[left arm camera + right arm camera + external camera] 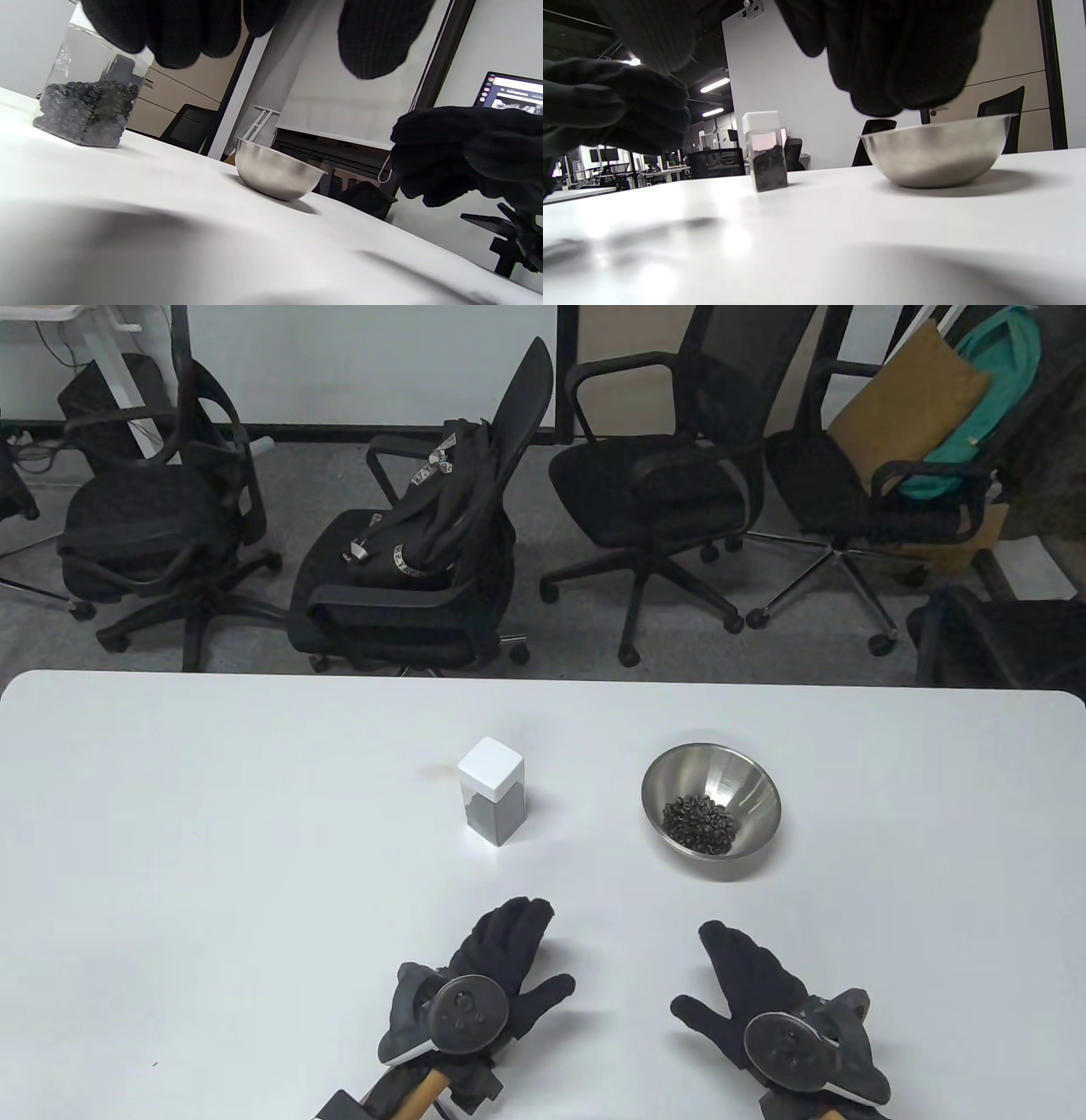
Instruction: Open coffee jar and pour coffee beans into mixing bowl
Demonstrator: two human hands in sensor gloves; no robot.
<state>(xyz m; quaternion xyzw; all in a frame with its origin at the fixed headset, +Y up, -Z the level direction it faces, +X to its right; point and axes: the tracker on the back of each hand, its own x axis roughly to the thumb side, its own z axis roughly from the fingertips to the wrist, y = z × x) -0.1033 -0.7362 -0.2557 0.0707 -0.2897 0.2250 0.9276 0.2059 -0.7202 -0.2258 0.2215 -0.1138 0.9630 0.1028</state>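
A square clear coffee jar (pixel 493 800) with a white lid stands upright in the middle of the white table (pixel 212 848), lid on. It shows in the left wrist view (pixel 87 106) and the right wrist view (pixel 765 152), part full of dark beans. A steel mixing bowl (pixel 711 812) stands to its right with coffee beans (pixel 698 820) in its bottom; it also shows in the wrist views (pixel 275 173) (pixel 935 152). My left hand (pixel 501 967) and right hand (pixel 747 984) are open and empty near the front edge, apart from both objects.
Several black office chairs (pixel 424 551) stand beyond the table's far edge; one carries a black bag (pixel 433 509), another a tan cushion (pixel 908 403). The table's far edge (pixel 543 678) lies behind the jar and bowl.
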